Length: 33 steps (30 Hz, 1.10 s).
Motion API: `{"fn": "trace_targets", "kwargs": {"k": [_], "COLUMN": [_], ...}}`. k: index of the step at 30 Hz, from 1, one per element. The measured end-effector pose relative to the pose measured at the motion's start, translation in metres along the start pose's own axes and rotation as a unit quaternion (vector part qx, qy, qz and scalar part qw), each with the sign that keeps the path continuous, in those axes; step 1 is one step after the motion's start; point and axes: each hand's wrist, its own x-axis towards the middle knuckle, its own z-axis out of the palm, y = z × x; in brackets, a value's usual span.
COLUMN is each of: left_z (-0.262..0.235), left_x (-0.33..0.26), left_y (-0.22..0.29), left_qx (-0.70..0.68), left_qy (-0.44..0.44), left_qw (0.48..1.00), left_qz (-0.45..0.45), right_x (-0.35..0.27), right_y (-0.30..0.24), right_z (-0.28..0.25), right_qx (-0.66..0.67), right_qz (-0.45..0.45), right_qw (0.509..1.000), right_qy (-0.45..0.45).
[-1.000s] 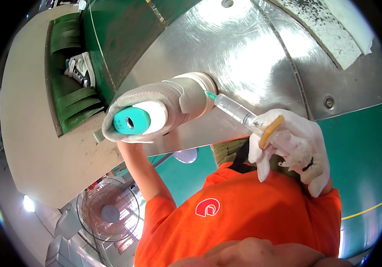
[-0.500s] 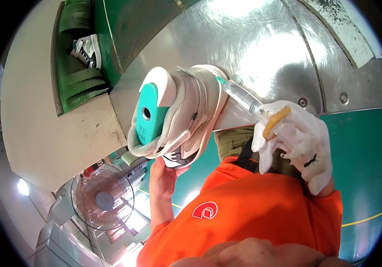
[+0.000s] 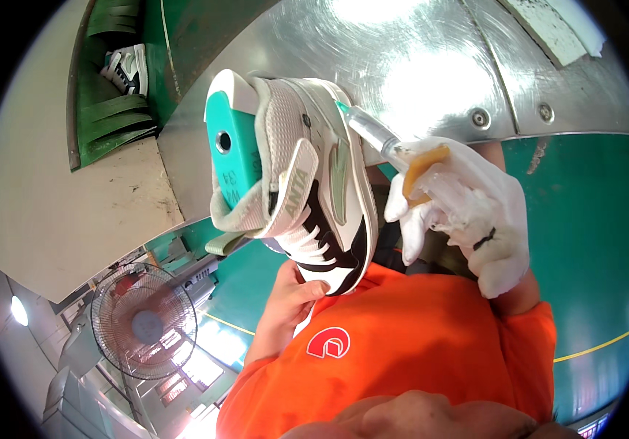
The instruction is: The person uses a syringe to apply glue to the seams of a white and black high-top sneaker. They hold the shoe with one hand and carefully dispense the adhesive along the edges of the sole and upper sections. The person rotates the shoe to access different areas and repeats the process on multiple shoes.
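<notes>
My bare left hand [image 3: 285, 298] grips the toe end of a white, grey and black sneaker [image 3: 345, 241], thumb on top. A teal shoe last [image 3: 232, 164] with a round hole fills its ankle opening, and a strap crosses over white laces. In my white-gloved right hand [image 3: 475, 201], fingers curled, is a clear syringe [image 3: 373, 132]. Its teal tip points at the side of the sneaker near the sole edge; whether it touches, I cannot tell. A tan curved piece [image 3: 425, 172] shows at the gloved fingers, which partly hide the syringe's rear end.
Behind the shoe spreads a shiny metal table [image 3: 314, 36] with bolts. At left, a beige panel [image 3: 36, 161] has an opening with green strips [image 3: 113, 121], where another sneaker [image 3: 128, 69] sits. A caged fan [image 3: 146, 322] stands lower left, over green floor.
The sneaker has turned so its laces, strap and outer side now show. My right hand and the syringe have shifted slightly left and up in the view, still beside the shoe.
</notes>
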Motion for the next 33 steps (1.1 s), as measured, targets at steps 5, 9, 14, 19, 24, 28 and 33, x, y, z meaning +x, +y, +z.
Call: {"fn": "trace_targets", "kwargs": {"k": [5,9,14,19,24,28,33], "left_z": [0.023,0.035,0.026,0.025,0.020,0.011,0.007], "left_x": [0.005,0.009,0.006,0.012,0.007,0.008,0.014], "left_y": [-0.001,-0.003,-0.012,-0.006,-0.003,-0.004,-0.011], "left_qx": [-0.032,0.016,-0.048,-0.104,-0.126,-0.141,-0.171], "left_qy": [-0.062,-0.074,-0.118,-0.114,-0.127,-0.163,-0.216], "left_qw": [0.998,0.997,0.991,0.987,0.983,0.976,0.961], "left_qz": [0.007,0.035,0.035,0.043,0.037,0.035,0.039], "right_x": [-0.010,-0.015,-0.030,-0.015,-0.020,-0.022,-0.024], "right_y": [-0.007,-0.008,-0.007,-0.008,-0.009,-0.007,-0.018], "right_z": [0.010,0.014,0.027,0.032,0.049,0.067,0.045], "right_qx": [-0.029,-0.018,-0.015,0.000,-0.061,-0.013,0.006], "right_qz": [0.021,0.036,0.076,0.063,0.067,0.038,0.039], "right_qw": [0.999,0.999,0.996,0.997,0.994,0.990,0.998], "right_qy": [0.023,0.030,0.054,0.036,0.060,0.133,0.039]}}
